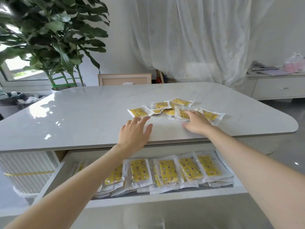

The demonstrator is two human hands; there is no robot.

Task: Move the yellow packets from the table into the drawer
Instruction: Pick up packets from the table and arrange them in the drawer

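plant (pixel 49 38) far left, curtain (pixel 198 38) beyond table (pixel 82 113), open drawer (pixel 148 201) near. yellow packets (pixel 180 102) heaped far right on table, touching straight fingers of right hand (pixel 196 121); left hand (pixel 134 131) released, flat, at near edge of leftmost packet (pixel 139 112).

No legible text shows, yellow packets (pixel 139 112) included.
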